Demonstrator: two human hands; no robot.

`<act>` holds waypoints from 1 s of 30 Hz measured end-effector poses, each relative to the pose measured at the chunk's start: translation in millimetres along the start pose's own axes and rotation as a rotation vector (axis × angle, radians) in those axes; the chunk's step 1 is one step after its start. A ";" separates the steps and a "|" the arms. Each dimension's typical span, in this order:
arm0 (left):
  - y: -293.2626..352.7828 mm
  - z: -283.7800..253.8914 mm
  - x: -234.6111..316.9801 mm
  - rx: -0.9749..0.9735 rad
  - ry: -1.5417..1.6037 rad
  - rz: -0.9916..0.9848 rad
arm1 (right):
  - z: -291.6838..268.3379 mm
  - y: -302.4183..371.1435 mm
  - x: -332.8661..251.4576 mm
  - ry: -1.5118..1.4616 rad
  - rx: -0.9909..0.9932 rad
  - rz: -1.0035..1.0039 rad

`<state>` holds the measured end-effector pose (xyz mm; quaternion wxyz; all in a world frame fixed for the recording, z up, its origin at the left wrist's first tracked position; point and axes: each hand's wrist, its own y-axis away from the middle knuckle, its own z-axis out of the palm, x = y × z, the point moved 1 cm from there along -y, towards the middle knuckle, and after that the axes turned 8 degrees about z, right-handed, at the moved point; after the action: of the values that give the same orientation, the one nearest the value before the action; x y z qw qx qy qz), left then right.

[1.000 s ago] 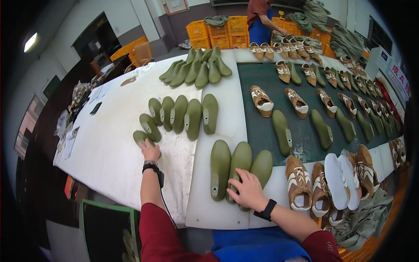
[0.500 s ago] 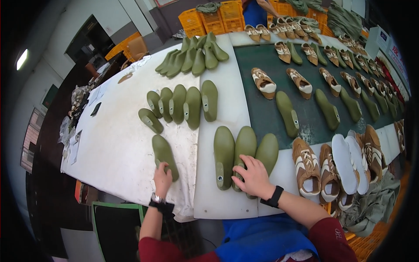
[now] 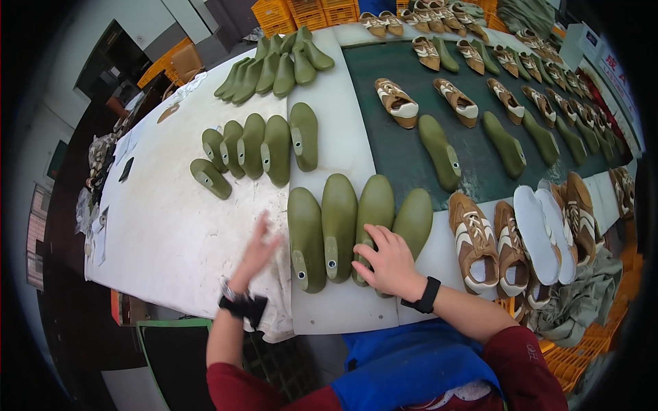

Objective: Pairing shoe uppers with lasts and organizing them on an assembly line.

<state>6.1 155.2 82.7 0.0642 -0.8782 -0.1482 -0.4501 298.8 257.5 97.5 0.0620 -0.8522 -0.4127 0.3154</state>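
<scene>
Four green shoe lasts stand side by side near the table's front edge: a leftmost shoe last (image 3: 306, 226), a second shoe last (image 3: 340, 216), a third shoe last (image 3: 375, 200) and a rightmost shoe last (image 3: 414, 214). My right hand (image 3: 391, 260) has its bent fingers on the heel end of the third one, partly covering it and the rightmost one. My left hand (image 3: 256, 255) is apart from the leftmost last, over the white table, fingers spread and holding nothing; it is slightly blurred.
Farther left lies a group of several green lasts (image 3: 252, 145), with another cluster (image 3: 273, 67) behind. Brown-and-white sneakers (image 3: 473, 236) and white insoles (image 3: 537, 233) lie to the right. Rows of shoes and lasts cover the dark green mat (image 3: 404, 161). Orange crates (image 3: 301, 15) stand beyond.
My left hand has set its shoe last down at the left end of the front row and let go, drawing back leftward. My right hand stays on the same last. The view has shifted.
</scene>
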 end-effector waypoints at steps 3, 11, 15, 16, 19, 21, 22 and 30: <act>-59.2 -77.3 -76.5 0.328 -0.356 0.054 | -1.2 -1.0 -6.8 -0.017 -0.028 -0.013; -132.8 -118.8 -139.3 0.564 -0.718 -0.196 | -4.5 -8.8 -4.6 -0.003 -0.095 0.038; -135.5 -112.7 -146.7 0.715 -0.755 -0.171 | -4.5 -8.7 -6.5 -0.001 -0.071 0.040; -129.6 -115.5 -148.1 0.741 -0.739 -0.180 | -3.3 -8.0 -7.1 -0.003 -0.050 0.028; -88.6 -114.3 -142.6 0.686 -0.744 -0.129 | -2.4 -4.6 -8.8 -0.007 -0.030 0.009; -52.0 -104.1 -127.0 0.648 -0.721 -0.114 | -1.7 -1.7 -10.4 -0.009 -0.025 0.004; -38.8 -90.6 -116.8 0.597 -0.685 -0.093 | -0.6 -2.1 -7.1 -0.012 -0.033 0.019; 97.2 12.1 -5.0 0.384 -0.476 0.067 | 1.9 1.0 -4.1 -0.049 0.058 -0.017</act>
<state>43.6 65.0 73.6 0.2074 -0.9352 -0.2123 -0.1932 296.5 253.5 97.6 0.0792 -0.8387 -0.4119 0.3473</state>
